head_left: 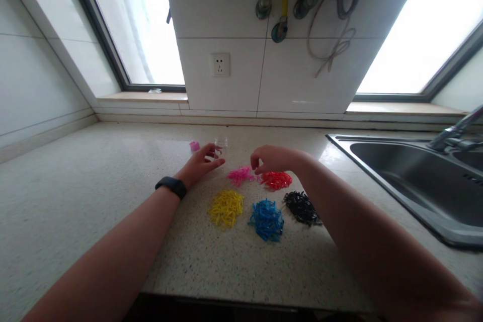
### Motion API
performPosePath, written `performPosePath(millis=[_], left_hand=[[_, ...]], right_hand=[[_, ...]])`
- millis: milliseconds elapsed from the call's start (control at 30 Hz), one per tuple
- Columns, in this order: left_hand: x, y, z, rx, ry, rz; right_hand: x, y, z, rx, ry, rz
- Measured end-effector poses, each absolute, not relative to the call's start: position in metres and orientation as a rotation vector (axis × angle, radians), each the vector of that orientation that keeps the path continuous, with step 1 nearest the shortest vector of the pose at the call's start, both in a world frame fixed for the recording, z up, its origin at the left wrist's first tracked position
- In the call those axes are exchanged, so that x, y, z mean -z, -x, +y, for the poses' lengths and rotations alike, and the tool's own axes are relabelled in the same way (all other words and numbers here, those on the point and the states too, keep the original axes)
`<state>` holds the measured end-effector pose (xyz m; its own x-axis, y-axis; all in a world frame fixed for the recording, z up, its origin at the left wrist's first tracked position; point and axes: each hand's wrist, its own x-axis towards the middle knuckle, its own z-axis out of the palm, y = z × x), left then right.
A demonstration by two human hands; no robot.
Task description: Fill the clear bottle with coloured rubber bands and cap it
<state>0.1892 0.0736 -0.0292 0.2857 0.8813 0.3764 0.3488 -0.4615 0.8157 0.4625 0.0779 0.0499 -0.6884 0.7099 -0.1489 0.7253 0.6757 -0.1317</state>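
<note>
My left hand [206, 161], with a dark band on its wrist, curls its thumb and fingers around a small clear jar [221, 147] standing upright. Over the gap between a pink pile [240, 175] and a red pile [277, 180] is my right hand [267, 158]. Its fingers are bent inward in a pinch; whatever is between them, if anything, is hidden. The piles consist of thin, glossy pieces resembling small elastic bands. Closer to me lie a yellow pile [226, 209], a blue pile [267, 220] and a black pile [302, 208], the last partly behind my right forearm.
A pink cap [194, 146] lies behind my left hand on the speckled counter [101, 186]. To the right is a metal sink [400, 176] with a faucet [456, 128]. Pipes and a socket [220, 65] are on the tiled wall behind.
</note>
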Motion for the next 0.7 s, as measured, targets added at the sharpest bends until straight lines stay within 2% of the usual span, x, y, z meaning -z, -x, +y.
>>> performPosePath(millis=[333,700], left_hand=[[0.027,-0.190,0.072,-1.138,-1.947,1.087],[0.028,-0.190,0.072,-1.124,-1.961,1.088]], right_hand=[[-0.038,-0.457,0.077,0.354,-1.224,2.717],[-0.032,-0.452,0.079,0.258,-1.204,2.819]])
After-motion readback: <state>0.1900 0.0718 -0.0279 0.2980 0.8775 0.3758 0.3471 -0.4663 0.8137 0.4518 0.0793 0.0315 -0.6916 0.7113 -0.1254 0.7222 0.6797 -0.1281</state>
